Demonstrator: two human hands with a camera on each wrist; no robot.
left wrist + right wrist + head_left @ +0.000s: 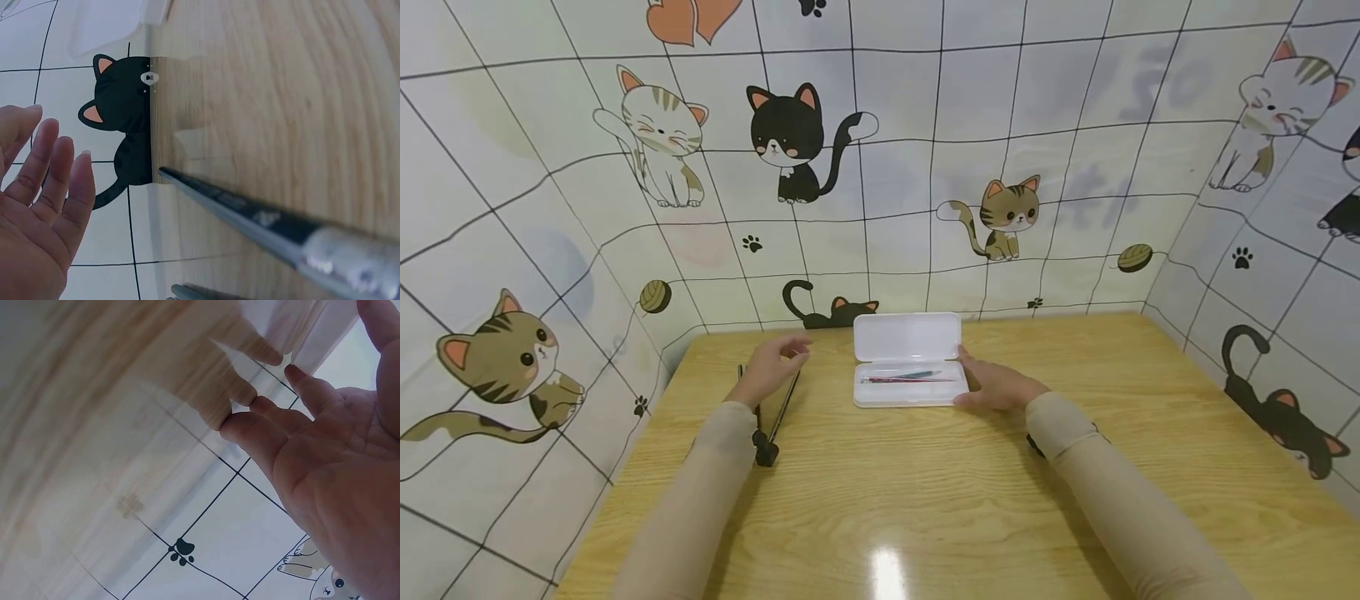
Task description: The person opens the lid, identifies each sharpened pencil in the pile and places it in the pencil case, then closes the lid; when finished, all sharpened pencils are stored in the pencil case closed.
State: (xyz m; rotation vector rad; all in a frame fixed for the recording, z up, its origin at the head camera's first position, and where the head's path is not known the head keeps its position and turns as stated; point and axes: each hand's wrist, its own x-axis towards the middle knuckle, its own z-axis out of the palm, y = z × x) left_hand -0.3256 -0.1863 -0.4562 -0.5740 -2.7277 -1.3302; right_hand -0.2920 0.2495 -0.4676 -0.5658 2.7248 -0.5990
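A white pencil case [910,400] lies open on the table, its lid [907,337] raised at the back. Inside it are a few slim pens [910,377], reddish and teal. My right hand [1000,387] rests at the case's right side, thumb by the front corner and fingers near the hinge. In the right wrist view its fingertips [234,422] come down at the tabletop. To the left of the case, my left hand [771,367] is held with loose, slightly bent fingers and nothing in them. Two thin dark rods [785,406] show beside and below that hand.
The wooden table [880,483] meets a wall covering [895,183] printed with cats and grid lines at the back and on both sides. A small black device [765,450] sits by the left wrist, and another dark piece [1036,446] by the right.
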